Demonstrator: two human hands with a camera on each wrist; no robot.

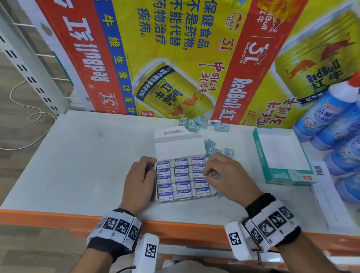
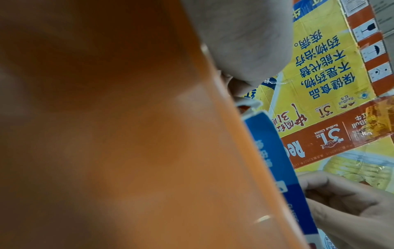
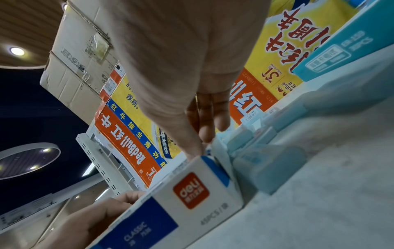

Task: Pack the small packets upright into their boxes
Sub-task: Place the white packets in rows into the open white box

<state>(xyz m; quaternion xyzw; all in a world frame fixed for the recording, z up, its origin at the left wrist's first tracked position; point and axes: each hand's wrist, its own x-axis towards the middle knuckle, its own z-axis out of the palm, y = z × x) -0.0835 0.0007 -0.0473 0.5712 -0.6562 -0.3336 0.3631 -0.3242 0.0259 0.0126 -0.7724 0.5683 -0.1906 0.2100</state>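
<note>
the landmark is the eraser box [image 1: 183,179], a white and blue card carton lying near the front edge of the counter [image 1: 71,163].

behind the eraser box stand the largest things, glossy printed cardboard cartons [image 1: 163,47] in red, yellow and blue, leaning against a white slotted metal upright. the counter itself is a flat, pale, faintly speckled slab with an orange front lip. to the right of the eraser box lie rounded blue plastic bottles [image 1: 351,138] with white caps, packed side by side. between them and the eraser box sits a teal card box [image 1: 279,158], open, rectangular, its inside white.

the eraser box has its white lid flap folded up and back. inside, small rectangular packets [image 1: 182,177] stand in three neat columns, blue and white labelled ends up. just behind and to the right of the eraser box, loose pale teal packets [image 1: 212,148] lie scattered on the counter.

the left hand [image 1: 138,182] clasps the box's left wall, fingers curled over its far corner. the right hand [image 1: 222,174] hangs over the box's right column, thumb and fingers pinched on something small; what it is cannot be told. both wrists wear black bands with white coded tags.
</note>
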